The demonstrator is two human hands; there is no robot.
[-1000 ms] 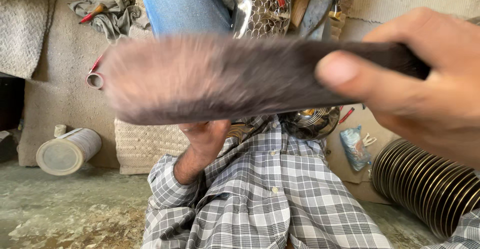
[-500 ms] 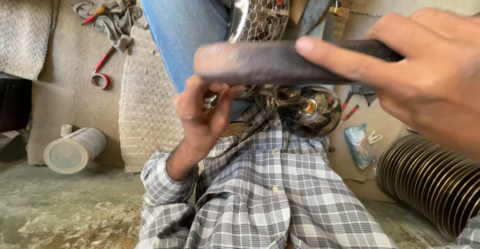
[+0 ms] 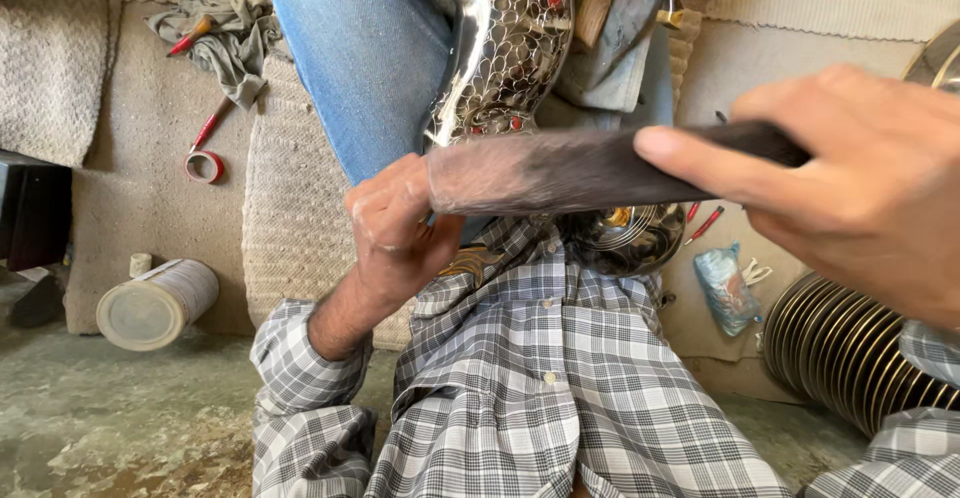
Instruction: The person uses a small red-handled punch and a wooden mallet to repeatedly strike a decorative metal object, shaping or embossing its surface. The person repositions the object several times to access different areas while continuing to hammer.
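Observation:
My right hand (image 3: pixel 860 178) grips the handle end of a long dark brush (image 3: pixel 570 170) held crosswise close to the camera, its bristled end blurred. My left hand (image 3: pixel 395 228) is curled just under the brush's left tip and seems to steady a shiny embossed metal piece (image 3: pixel 505 53) with a scale pattern and small red dots that rests on my lap. Whether the left fingers actually clasp the metal is hidden by the brush. My jeans leg (image 3: pixel 360 58) and checked shirt (image 3: pixel 540 378) fill the middle.
A stack of ribbed metal plates (image 3: pixel 850 348) lies at the right. At the left lie a white cylindrical can (image 3: pixel 155 303), a roll of red tape (image 3: pixel 205 165), a red-handled tool and a crumpled grey cloth (image 3: pixel 225 33). A blue plastic bag (image 3: pixel 725 288) sits by the plates.
The brush has swept from left to right across the view and my right hand has drawn back to the right. My left hand has risen slightly toward the brush tip.

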